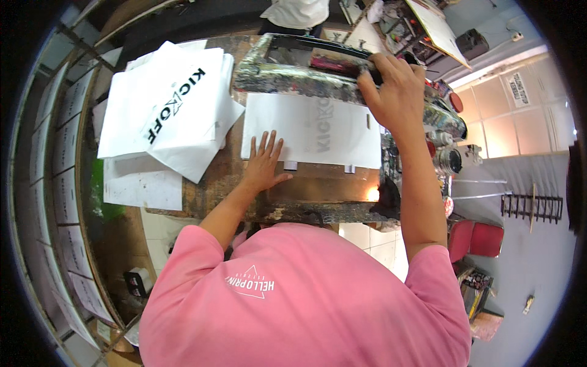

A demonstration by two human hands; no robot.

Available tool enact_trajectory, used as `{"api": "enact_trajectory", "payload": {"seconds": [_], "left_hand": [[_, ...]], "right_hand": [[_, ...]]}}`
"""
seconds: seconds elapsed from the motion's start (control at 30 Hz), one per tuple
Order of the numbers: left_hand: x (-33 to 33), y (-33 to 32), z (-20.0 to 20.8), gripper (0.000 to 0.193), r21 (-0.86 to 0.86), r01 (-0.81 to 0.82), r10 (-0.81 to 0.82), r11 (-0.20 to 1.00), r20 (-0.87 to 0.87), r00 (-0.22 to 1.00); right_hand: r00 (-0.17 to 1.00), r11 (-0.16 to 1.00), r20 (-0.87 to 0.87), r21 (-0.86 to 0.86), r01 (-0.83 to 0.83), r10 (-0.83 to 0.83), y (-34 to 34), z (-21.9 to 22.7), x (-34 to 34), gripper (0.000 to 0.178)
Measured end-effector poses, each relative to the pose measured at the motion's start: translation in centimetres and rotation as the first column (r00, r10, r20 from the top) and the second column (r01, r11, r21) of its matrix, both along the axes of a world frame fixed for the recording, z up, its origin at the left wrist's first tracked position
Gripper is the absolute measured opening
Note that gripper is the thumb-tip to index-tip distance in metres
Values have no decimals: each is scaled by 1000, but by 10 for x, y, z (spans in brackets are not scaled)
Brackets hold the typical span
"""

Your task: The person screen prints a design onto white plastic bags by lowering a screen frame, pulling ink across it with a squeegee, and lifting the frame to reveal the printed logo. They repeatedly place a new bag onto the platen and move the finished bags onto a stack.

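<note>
Two bare hands are at the bench, one low on a sheet, the other up at a frame. The left hand lies palm down with its fingers spread wide, the fingertips on the near left corner of a single white sheet and the thumb pointing right along the sheet's near edge. That sheet lies in the middle of the bench, with grey lettering on its right half and two small tabs at its near edge.

The right hand is curled around the right part of a paint-crusted frame, thumb on the near rail and fingers over it. The frame runs along the far edge of the bench, just beyond the sheet; whether it touches the wood cannot be told. Inside it shows a strip stained dark pink.

Toward the bench's far left corner, a loose pile of white sheets carries black lettering on top. Jars crowd the right edge.
</note>
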State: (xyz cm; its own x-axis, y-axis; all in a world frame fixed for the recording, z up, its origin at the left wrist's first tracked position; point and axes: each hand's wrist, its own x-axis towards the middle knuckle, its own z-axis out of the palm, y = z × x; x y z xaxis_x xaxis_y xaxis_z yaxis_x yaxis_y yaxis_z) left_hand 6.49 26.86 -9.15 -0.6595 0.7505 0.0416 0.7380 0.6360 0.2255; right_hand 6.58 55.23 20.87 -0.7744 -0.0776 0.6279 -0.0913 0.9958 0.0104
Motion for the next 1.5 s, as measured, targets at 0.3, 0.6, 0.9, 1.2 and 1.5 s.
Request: {"api": "enact_trajectory", "payload": {"seconds": [0.3, 0.6, 0.9, 1.2, 1.5], "left_hand": [[2, 11, 134, 122, 595, -510, -61, 621, 686, 725], [67, -20, 57, 125, -120, -983, -501, 136, 848, -173], [60, -11, -1, 128, -273, -953, -325, 130, 896, -301], [60, -3, 7, 124, -329, -942, -252, 67, 908, -335], [61, 2, 32, 124, -247, -967, -213, 71, 943, -256]], "right_hand": [[997, 999, 67, -15, 38, -37, 2, -15, 10, 65], [739, 972, 637, -207, -113, 222, -16, -220, 116, 43], [845, 967, 481, -206, -149, 233, -8, -295, 56, 53], [906, 981, 389, -161, -113, 168, 73, -316, -159, 38], [744, 944, 604, -312, -110, 286, 119, -263, -222, 44]]}}
